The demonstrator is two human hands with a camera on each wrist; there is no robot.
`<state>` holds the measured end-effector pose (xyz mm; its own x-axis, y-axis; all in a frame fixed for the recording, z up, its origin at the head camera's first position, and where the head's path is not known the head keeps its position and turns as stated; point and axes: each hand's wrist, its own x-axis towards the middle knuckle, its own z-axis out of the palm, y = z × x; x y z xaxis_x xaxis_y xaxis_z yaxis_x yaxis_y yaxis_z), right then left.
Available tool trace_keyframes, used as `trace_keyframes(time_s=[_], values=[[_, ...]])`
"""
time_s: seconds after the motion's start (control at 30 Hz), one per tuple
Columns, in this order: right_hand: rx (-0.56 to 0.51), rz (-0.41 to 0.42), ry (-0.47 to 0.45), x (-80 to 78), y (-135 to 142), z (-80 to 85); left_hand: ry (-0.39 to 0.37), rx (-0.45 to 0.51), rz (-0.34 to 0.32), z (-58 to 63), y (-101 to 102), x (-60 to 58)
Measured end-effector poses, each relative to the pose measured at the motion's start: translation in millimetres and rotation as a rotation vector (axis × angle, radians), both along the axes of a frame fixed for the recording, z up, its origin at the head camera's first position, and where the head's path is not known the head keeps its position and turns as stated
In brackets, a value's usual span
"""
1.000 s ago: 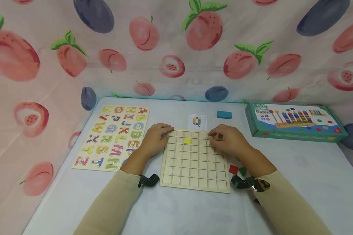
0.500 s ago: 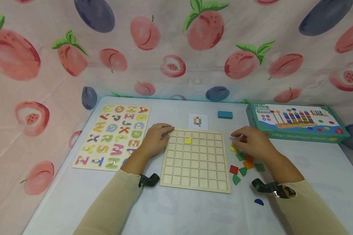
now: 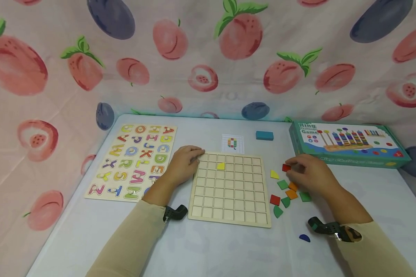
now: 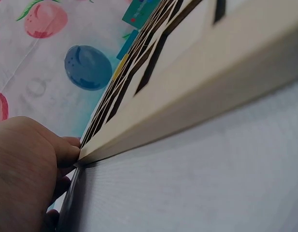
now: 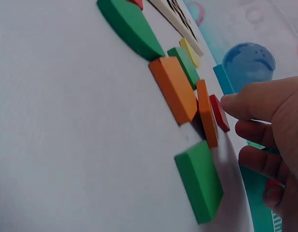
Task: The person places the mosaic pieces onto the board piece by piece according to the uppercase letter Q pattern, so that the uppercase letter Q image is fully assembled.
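Observation:
In the head view, my left hand (image 3: 183, 165) rests at the upper left corner of a wooden grid board (image 3: 228, 188); the left wrist view shows its fingers at that corner. One of the board's cells holds a yellow piece (image 3: 220, 166). My right hand (image 3: 312, 173) is over the loose pieces, with thumb and index finger apart on either side of a red square piece (image 3: 286, 167). In the right wrist view, the thumb tip partly overlaps that red piece (image 5: 219, 113); a firm grip is not visible. Orange pieces (image 3: 291, 194) lie just below this hand.
More loose pieces lie right of the board: a yellow one (image 3: 274, 174), a red square (image 3: 275, 200), several green ones (image 3: 278, 211) and a blue half-disc (image 3: 304, 238). A pattern card (image 3: 232, 143), a blue block (image 3: 264, 135), a letter board (image 3: 131, 163) and a game box (image 3: 348, 144) surround it.
My right hand has moved from the board's right edge rightward to the loose pieces, and a red square now shows by its fingertips. My left hand has stayed in place.

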<state>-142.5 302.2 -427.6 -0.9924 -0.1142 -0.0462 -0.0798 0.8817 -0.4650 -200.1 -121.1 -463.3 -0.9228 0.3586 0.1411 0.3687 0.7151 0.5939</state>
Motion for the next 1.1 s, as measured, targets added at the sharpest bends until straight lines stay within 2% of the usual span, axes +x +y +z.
trace_keyframes(time_s=[0.4, 1.1], values=[[0.040, 0.027, 0.006, -1.0, 5.6, -10.1, 0.011, 0.010, -0.001, -2.6, -0.1, 0.0], [0.018, 0.044, -0.004, 1.3, 0.2, -10.2, 0.011, 0.006, -0.004, 0.1, 0.0, 0.3]])
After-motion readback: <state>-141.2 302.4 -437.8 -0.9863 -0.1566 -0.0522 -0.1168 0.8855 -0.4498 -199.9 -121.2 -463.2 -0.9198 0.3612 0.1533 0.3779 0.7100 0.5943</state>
